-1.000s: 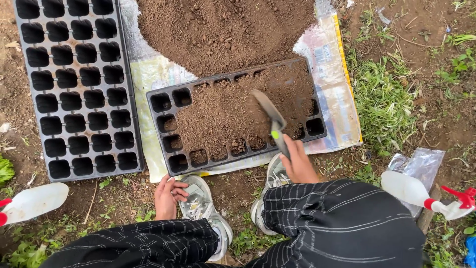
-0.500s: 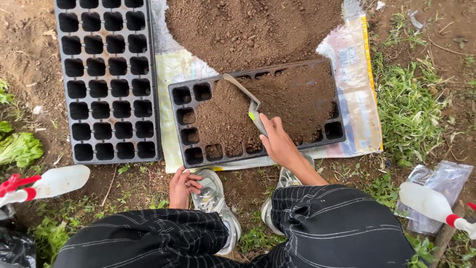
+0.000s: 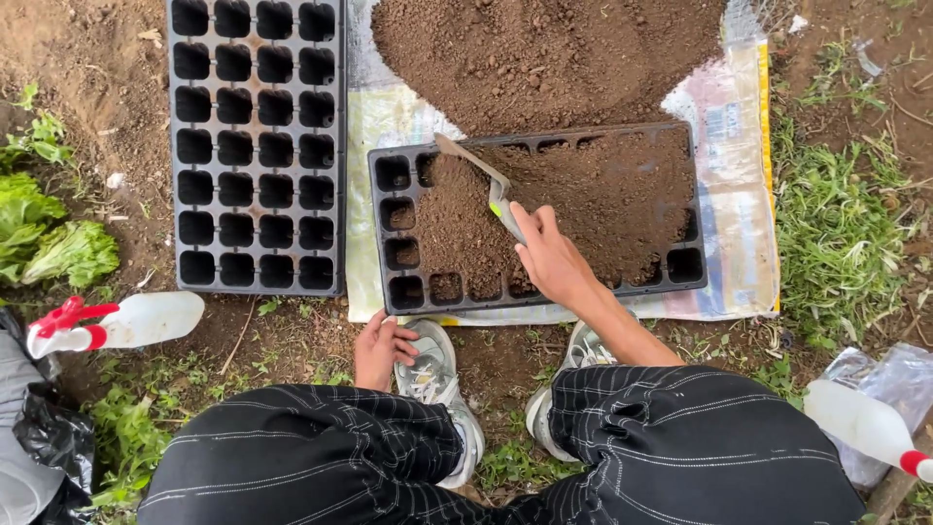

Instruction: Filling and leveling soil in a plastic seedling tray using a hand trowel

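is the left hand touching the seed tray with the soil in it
Apart. The head view shows the left hand resting on the grey shoe, with bare ground between it and the near rim of the soil-filled tray.

A seed tray (image 3: 544, 297) lies crosswise on a spread sack (image 3: 389, 117), just beyond the person's shoes (image 3: 437, 374). Soil fills most of its cells; the cells along its left edge and near edge stand partly open. Behind it, on the same sack, a soil heap (image 3: 544, 49) touches the tray's far rim. To the left, off the sack on bare ground, a second tray (image 3: 258, 146) lies lengthwise, close beside the first. A trowel (image 3: 476, 175) rests on the soil in the first tray, blade toward its far left corner, handle in the right hand (image 3: 554, 262). The left hand (image 3: 379, 350) sits on the left shoe. A spray bottle (image 3: 126, 321) lies near left; another (image 3: 865, 423) near right, seemingly on a plastic bag (image 3: 899, 374).
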